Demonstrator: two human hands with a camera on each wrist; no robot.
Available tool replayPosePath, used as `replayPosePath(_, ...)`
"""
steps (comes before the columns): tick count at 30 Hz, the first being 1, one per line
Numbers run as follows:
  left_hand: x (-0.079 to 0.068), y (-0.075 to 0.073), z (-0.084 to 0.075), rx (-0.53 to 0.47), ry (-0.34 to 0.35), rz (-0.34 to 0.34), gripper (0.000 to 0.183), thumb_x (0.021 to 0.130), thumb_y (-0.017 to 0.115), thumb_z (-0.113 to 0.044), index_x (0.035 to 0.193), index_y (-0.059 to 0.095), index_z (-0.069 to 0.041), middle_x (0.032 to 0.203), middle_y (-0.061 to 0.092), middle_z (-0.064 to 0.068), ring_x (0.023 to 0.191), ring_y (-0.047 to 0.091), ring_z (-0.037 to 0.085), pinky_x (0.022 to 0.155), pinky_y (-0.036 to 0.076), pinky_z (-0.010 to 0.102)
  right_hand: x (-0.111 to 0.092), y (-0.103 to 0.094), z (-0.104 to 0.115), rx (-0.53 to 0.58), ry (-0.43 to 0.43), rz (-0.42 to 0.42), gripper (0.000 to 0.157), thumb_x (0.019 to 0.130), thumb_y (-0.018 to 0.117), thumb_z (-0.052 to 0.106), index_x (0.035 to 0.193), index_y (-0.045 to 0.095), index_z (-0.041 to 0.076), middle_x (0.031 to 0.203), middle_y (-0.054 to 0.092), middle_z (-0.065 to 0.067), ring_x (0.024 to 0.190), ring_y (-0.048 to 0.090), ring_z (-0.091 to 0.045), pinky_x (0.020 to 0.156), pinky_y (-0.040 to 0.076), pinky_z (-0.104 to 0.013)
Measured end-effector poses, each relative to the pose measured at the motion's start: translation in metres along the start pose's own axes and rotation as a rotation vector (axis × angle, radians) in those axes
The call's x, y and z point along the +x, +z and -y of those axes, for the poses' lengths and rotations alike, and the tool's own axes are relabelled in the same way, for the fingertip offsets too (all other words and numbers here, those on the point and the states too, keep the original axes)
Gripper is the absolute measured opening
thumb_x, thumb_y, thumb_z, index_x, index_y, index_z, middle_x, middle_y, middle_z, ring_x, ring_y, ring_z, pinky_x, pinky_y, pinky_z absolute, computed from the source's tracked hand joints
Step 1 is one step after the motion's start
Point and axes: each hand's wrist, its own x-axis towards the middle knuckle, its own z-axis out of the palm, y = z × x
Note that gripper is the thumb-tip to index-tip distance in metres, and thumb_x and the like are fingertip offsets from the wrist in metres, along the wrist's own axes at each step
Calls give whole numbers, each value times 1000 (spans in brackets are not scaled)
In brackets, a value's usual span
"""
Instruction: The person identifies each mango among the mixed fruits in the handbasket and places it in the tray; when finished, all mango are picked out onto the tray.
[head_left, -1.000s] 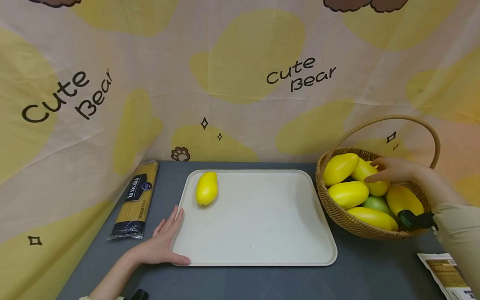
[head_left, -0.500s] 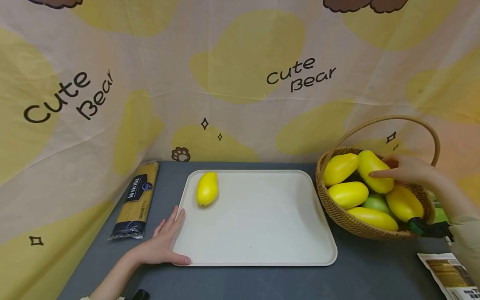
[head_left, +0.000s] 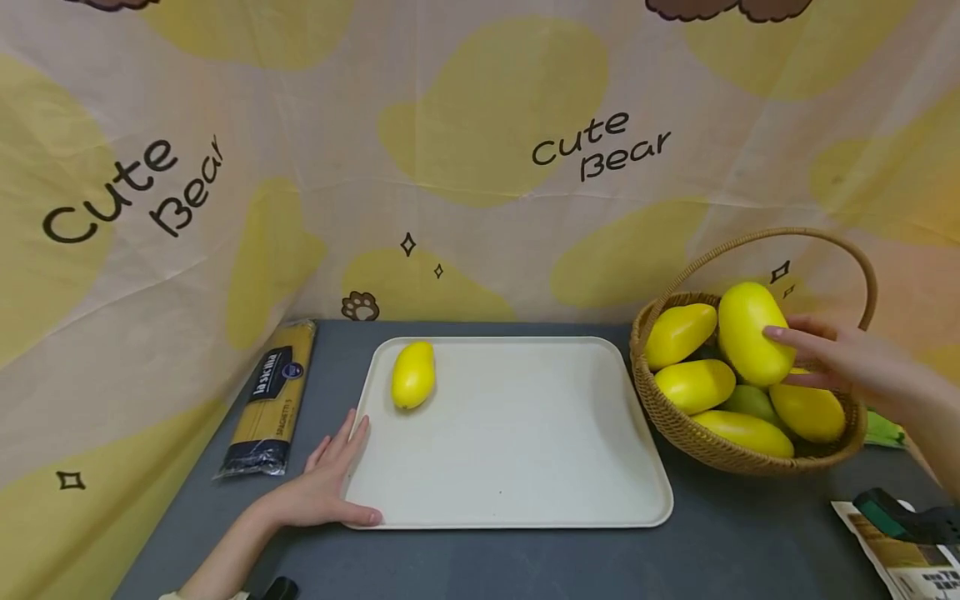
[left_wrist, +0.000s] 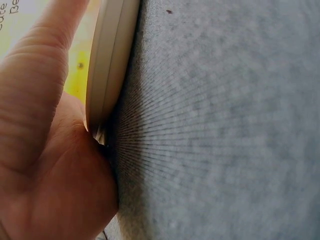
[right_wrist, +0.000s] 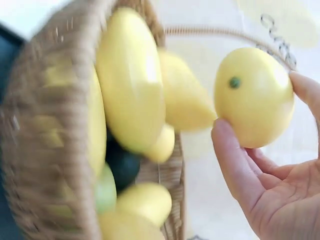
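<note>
My right hand (head_left: 862, 354) holds a yellow mango (head_left: 752, 333) between thumb and fingers, just above the wicker basket (head_left: 690, 433). In the right wrist view, the held mango (right_wrist: 257, 97) turns a green stem spot to the camera. Several more yellow mangoes (head_left: 696, 386) and a green fruit (head_left: 752, 403) fill the basket. With fingers spread, my left hand (head_left: 318, 492) rests against the near left corner of the white tray (head_left: 517, 450), its thumb along the front edge. Another yellow mango (head_left: 413, 375) lies at the tray's far left.
A pack of spaghetti (head_left: 273, 400) lies left of the tray. The basket's tall handle (head_left: 795, 232) arches over the fruit. At the lower right a brown and white packet (head_left: 885, 554) lies on the grey table (head_left: 487, 567). A patterned cloth (head_left: 480, 167) hangs behind.
The right hand has taken hold of a mango in the basket, lifted it above the others and tilted it. The left hand and the tray have stayed put.
</note>
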Motion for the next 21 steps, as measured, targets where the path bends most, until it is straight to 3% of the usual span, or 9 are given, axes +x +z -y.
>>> replayPosePath(3,0,-2,-1,1,-3,2,126,73,82,-47,154,-1,2,157,-21,25,142,-6,49,107,-10,63,-4,11,4,90,-33,30,79,105,35,41,149,-4,-13,142,27,-31,100,59,-2,83,56,-33)
replayPosePath(5,-1,-3,-2,3,-3,3,126,73,82,-46,154,-1,1,157,-20,26,142,-6,49,107,-9,64,-6,19,6,133,-62,58,74,106,33,38,149,-1,-12,134,41,-18,96,59,4,82,56,-31)
replayPosePath(10,-1,-2,-4,10,2,-4,124,73,82,-46,155,1,1,157,-19,26,141,-4,50,107,-8,64,-9,38,14,292,-139,180,62,108,31,26,149,2,-10,117,57,2,101,65,-12,83,56,-33)
replayPosePath(16,0,-1,-2,23,2,-11,123,73,82,-47,155,2,0,157,-18,26,142,-2,49,108,-8,64,-7,66,30,378,-174,302,63,108,32,25,150,-1,-8,123,54,-1,106,64,-17,87,54,-34)
replayPosePath(21,1,1,1,36,-3,-17,123,73,81,-49,155,2,-1,158,-19,25,142,-2,48,108,-8,63,2,97,52,434,-152,376,63,107,38,27,149,7,-8,122,56,-8,107,63,-21,90,53,-37)
